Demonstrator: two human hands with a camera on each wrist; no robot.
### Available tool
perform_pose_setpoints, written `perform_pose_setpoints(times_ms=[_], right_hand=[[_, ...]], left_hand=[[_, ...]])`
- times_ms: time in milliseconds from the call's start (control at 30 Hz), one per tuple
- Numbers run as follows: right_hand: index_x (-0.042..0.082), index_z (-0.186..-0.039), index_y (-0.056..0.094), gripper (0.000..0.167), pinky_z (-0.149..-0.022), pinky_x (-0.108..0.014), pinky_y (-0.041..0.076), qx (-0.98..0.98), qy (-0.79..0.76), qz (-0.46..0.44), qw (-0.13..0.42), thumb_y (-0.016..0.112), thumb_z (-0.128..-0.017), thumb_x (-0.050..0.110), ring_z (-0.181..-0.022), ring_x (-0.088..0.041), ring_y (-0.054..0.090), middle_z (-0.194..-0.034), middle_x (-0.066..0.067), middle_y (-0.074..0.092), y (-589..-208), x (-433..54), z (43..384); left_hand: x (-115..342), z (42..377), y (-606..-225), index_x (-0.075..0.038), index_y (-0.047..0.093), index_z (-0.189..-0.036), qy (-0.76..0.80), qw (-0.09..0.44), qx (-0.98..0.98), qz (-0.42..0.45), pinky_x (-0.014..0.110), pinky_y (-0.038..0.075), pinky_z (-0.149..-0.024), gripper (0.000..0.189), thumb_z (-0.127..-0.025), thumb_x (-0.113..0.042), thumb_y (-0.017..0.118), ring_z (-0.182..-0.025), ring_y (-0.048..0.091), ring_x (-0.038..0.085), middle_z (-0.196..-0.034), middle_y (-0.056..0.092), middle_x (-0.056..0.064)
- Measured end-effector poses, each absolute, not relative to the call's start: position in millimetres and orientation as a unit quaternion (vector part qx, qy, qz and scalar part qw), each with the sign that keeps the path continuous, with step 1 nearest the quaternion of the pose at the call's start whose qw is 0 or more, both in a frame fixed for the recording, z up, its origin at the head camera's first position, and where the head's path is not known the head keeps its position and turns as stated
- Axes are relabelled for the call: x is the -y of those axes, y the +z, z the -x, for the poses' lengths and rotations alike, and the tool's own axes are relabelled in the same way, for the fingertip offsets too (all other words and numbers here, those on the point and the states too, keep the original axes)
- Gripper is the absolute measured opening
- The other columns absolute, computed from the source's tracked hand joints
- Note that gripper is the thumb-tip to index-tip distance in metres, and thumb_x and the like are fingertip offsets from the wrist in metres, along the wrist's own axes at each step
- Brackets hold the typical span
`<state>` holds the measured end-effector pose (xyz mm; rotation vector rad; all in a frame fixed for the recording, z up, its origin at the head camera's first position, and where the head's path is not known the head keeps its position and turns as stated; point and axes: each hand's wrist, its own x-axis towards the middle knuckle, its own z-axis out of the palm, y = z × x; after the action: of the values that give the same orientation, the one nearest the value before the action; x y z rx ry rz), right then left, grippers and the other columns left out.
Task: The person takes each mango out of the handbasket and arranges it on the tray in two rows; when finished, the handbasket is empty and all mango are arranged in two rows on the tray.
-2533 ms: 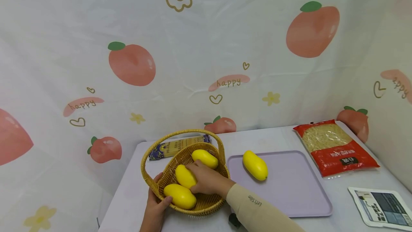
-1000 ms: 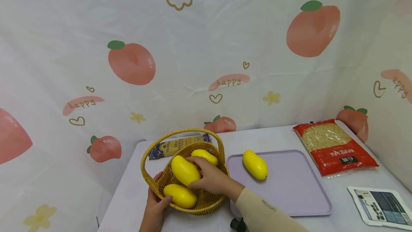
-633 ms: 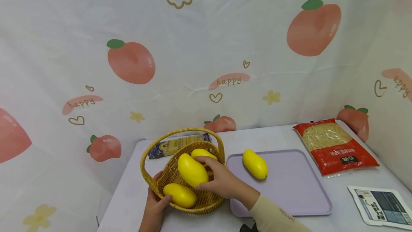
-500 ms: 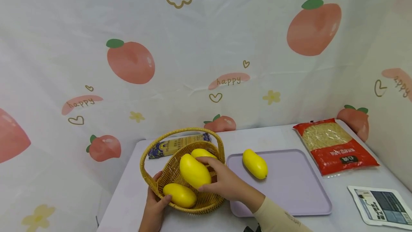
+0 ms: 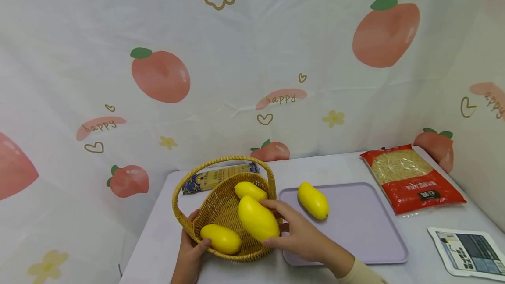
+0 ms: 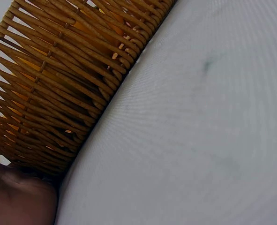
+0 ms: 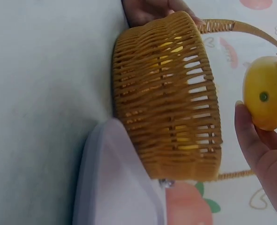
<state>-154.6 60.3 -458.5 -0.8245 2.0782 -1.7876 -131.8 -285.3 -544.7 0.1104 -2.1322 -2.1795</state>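
Note:
My right hand (image 5: 301, 236) grips a yellow mango (image 5: 258, 219) above the right side of a woven wicker basket (image 5: 221, 200). The right wrist view shows this mango (image 7: 265, 93) raised past the basket's rim, thumb and fingers around its end. My left hand (image 5: 190, 253) holds the basket's left edge, its thumb over the rim; its fingers are hidden behind the wall. Inside the basket lie two more mangoes, one at the front left (image 5: 221, 239) and one at the back right (image 5: 250, 191). Another mango (image 5: 313, 200) rests on the lilac tray (image 5: 360, 231).
The basket's tall handle (image 5: 221, 160) arches over it. Behind stands a blue and yellow packet (image 5: 213, 179). Right of the tray lie a red bag of pasta (image 5: 412, 179) and a white printed card (image 5: 467, 251). A patterned curtain (image 5: 221, 56) backs the table.
My right hand has lifted the middle mango from inside the basket and carried it rightward to the basket's right rim. The left hand keeps its hold in place.

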Motion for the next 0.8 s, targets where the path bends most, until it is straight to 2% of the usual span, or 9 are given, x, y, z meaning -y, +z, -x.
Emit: perform_pose_setpoints(times_ms=[300,600,800], right_hand=[[0.017,-0.16,0.05,0.071,-0.097,-0.037,0.059,-0.722,-0.622,0.282,0.107,0.085,-0.099,0.022,-0.123,-0.038,0.057,-0.147,-0.007,0.056,-464,-86,149],[0.014,-0.16,0.05,0.071,-0.096,-0.036,0.059,-0.734,-0.618,0.27,0.084,0.085,-0.099,0.02,-0.121,-0.039,0.059,-0.151,-0.013,0.052,-467,-110,146],[0.014,-0.16,0.049,0.074,-0.098,-0.037,0.059,-0.735,-0.622,0.264,0.049,0.086,-0.097,0.016,-0.123,-0.037,0.059,-0.155,-0.016,0.05,-472,-124,147]], left_hand=[[286,131,-547,-0.019,0.023,-0.169,-0.722,0.047,0.69,-0.029,0.021,0.046,-0.108,0.082,-0.105,-0.011,0.073,-0.143,0.045,0.023,-0.168,0.026,0.017],[286,132,-548,-0.019,0.024,-0.17,-0.723,0.049,0.689,-0.023,0.022,0.046,-0.109,0.083,-0.104,-0.01,0.074,-0.144,0.044,0.024,-0.168,0.027,0.016],[286,132,-546,-0.02,0.024,-0.17,-0.72,0.045,0.691,-0.033,0.02,0.046,-0.108,0.083,-0.104,-0.012,0.074,-0.143,0.045,0.021,-0.169,0.026,0.014]])
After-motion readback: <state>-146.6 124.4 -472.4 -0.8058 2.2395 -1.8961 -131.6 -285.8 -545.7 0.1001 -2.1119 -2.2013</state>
